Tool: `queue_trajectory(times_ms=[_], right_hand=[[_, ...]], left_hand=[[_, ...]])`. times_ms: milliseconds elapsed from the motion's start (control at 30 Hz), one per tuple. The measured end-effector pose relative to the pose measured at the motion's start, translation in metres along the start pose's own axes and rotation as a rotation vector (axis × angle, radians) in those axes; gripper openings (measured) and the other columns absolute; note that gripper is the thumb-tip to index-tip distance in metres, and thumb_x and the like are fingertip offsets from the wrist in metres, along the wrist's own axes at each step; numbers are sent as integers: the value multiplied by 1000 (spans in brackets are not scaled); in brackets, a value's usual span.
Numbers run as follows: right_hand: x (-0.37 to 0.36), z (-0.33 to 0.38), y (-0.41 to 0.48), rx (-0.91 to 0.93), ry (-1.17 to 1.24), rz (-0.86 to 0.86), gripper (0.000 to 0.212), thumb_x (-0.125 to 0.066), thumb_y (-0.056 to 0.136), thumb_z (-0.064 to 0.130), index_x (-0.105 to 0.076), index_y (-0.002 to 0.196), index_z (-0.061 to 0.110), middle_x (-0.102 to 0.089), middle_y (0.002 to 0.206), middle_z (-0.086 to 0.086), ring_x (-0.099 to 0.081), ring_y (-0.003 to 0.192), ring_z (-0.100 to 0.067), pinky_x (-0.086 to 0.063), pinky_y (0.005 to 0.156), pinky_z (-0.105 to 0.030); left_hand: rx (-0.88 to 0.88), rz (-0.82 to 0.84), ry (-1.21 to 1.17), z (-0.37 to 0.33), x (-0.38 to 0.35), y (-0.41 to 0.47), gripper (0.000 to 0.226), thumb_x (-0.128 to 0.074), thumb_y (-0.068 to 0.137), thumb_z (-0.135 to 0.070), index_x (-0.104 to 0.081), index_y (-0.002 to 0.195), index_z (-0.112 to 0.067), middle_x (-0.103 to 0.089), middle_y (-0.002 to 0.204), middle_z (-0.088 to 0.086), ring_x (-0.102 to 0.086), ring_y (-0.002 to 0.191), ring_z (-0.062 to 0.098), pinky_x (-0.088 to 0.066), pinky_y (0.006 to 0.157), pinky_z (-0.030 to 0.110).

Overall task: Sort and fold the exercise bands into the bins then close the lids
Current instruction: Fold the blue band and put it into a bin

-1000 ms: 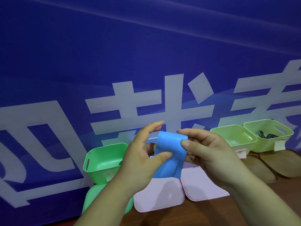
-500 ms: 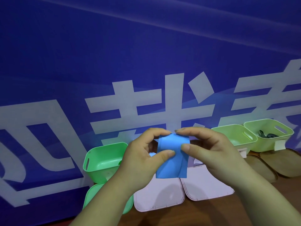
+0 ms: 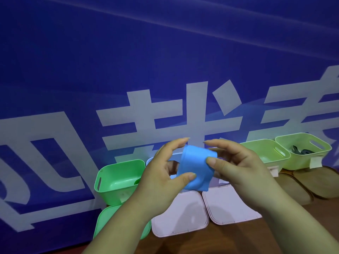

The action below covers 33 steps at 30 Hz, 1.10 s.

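Together, the left hand [image 3: 161,173] and the right hand [image 3: 238,169] pinch a folded blue band [image 3: 196,167] between thumb and fingers above two pink lids [image 3: 180,217].

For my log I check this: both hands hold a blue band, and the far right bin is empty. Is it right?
Not quite: the head view shows a dark band in the far right bin. The left hand and right hand do hold the blue band.

The blue band [image 3: 195,169], folded double, is held over a pink lid [image 3: 180,217] lying flat; the green bin [image 3: 117,182] nearby stands open.
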State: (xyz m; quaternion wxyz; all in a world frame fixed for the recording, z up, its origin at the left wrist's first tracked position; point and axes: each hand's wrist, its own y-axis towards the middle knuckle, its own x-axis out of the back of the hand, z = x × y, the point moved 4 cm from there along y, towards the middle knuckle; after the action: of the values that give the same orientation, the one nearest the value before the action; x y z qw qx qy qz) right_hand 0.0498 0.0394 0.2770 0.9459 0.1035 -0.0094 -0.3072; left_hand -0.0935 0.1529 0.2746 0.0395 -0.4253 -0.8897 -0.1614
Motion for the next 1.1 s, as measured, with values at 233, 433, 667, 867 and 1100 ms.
queue_trajectory(times_ms=[233, 433, 667, 867, 1100], right_hand=[[-4, 0, -1, -48, -3, 104, 25, -68, 81, 26, -69, 105, 31, -73, 105, -13, -66, 97, -43, -48, 90, -66], [-6, -3, -2, -50, -91, 111, 10, -64, 93, 32, -71, 100, 32, -62, 106, -30, -62, 98, -47, -53, 92, -57], [-6, 2, -7, 67, -106, 141, 31, -67, 88, 4, -73, 98, 32, -73, 98, -5, -72, 88, -19, -58, 70, -25], [-3, 4, -7, 108, -147, 73, 31, -67, 87, 1, -74, 94, 31, -74, 94, 3, -71, 87, -14, -57, 71, -22], [-1, -3, -5, 40, -90, 17, 24, -67, 88, 11, -74, 97, 32, -65, 89, -14, -57, 74, -35, -55, 72, -53]], left_hand=[[-6, -29, 42, 4, 1, -1, 68, -74, 84, 1, -56, 121, -53, -68, 117, -1, -71, 100, 17, -60, 88, 40], [-70, -67, 121, 1, 6, 0, 50, -80, 80, -4, -64, 106, -44, -67, 109, -18, -69, 94, 15, -61, 82, 38], [-55, -96, 116, -1, 7, 0, 43, -80, 81, -7, -67, 101, -43, -68, 100, -17, -70, 90, 17, -61, 80, 42], [-4, -50, 58, 1, 4, -3, 49, -82, 72, -24, -65, 113, -46, -70, 107, -12, -71, 98, 19, -62, 82, 44], [17, -67, 7, 8, 1, -3, 64, -79, 81, 1, -61, 120, -46, -73, 103, -6, -72, 94, 28, -60, 86, 53]])
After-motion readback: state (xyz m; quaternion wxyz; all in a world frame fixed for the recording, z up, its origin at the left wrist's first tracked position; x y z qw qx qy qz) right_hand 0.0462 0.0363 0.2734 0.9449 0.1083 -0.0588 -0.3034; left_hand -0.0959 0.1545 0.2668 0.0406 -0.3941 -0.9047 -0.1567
